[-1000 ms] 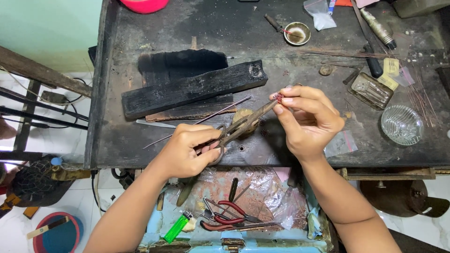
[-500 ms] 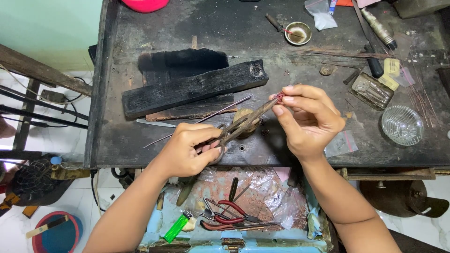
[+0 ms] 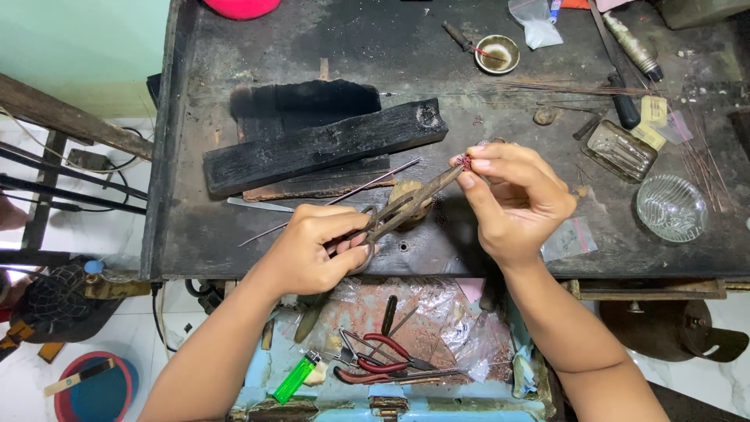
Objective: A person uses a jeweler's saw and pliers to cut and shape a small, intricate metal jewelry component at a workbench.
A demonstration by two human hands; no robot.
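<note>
Little has shifted since a second ago: the small red piece (image 3: 466,162) stays pinched in the right hand (image 3: 516,205) fingertips, the left hand (image 3: 316,248) closed around the shears (image 3: 402,209) (blades meeting it), above the charred block (image 3: 320,144).

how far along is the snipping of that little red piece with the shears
Done: little shows as finished; thin metal rods lie loose on the workbench. In hand: the left hand grips rusty shears, whose tips meet a small red piece pinched by the right hand. Left: whether the cut is through cannot be told; red-handled pliers sit unused in the drawer below.
</note>
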